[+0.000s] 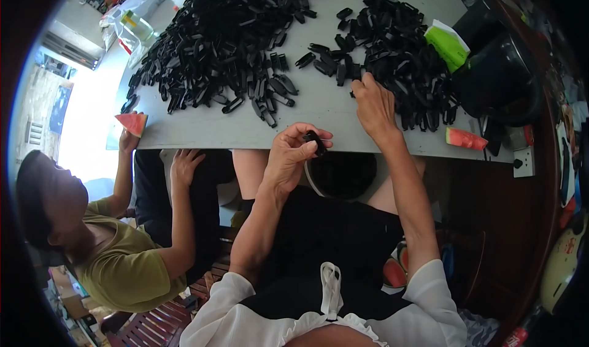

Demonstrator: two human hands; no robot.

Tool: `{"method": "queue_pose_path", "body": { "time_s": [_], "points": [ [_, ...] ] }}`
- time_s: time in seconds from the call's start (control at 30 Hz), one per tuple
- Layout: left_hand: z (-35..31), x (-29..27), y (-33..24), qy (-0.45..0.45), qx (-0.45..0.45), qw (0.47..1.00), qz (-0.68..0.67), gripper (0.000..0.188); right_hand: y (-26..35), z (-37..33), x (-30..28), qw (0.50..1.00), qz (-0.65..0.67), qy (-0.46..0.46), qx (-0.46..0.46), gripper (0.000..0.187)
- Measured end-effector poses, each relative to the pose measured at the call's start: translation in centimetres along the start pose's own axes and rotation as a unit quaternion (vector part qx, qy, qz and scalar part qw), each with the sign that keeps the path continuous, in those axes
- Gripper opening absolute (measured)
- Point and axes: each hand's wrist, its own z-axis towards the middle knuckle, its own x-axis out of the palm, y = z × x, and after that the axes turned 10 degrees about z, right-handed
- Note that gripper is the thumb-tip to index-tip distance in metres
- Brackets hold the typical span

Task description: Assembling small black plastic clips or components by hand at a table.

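Note:
Pinched between thumb and fingers of my left hand [293, 154] is a small black plastic piece [315, 143], held just off the table's front edge. My right hand [375, 105] reaches over the table to the near-left edge of the right pile of black plastic pieces [408, 59]. Its fingers are bent and closed, and a dark bit shows beside the fingertips; what they grip, if anything, is mostly hidden. A larger pile of similar oblong black pieces [208, 40] spreads over the left and middle of the table.
The light grey table [202, 129] also bears a watermelon slice [466, 139], a black container [497, 77] and a green-and-white packet [446, 45]. A round dark-bottomed tub [341, 175] sits below the edge. At left, a seated person [123, 249] holds another watermelon slice [131, 124].

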Motion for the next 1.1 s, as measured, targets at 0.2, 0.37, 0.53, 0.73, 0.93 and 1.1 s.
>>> {"method": "queue_pose_path", "body": {
  "time_s": [0.2,0.37,0.53,0.73,0.93,1.1],
  "points": [
    [0.2,1.0,0.3,-0.003,0.027,0.999,0.030,0.019,2.2,-1.5,-1.6,0.887,0.455,-0.077,0.018,0.024],
    [-0.3,1.6,0.2,-0.013,0.012,0.999,0.028,0.034,4.5,-4.1,-4.1,0.772,0.622,0.077,0.109,0.020],
    [-0.6,2.1,0.8,-0.036,0.045,0.989,0.140,0.037,6.2,-6.0,-3.9,0.929,0.367,0.030,-0.040,0.014],
    [-0.7,3.2,1.2,-0.082,0.093,0.974,0.188,0.027,6.2,-6.7,-4.3,0.925,0.381,-0.010,-0.011,0.014],
    [-0.8,2.3,1.1,-0.019,0.019,0.989,0.146,0.025,6.2,-7.4,-4.2,0.940,0.339,0.007,-0.022,0.011],
    [-0.7,2.6,1.5,-0.062,0.066,0.978,0.188,0.035,6.1,-7.4,-4.1,0.952,0.305,0.017,-0.025,0.014]
  ]
}}
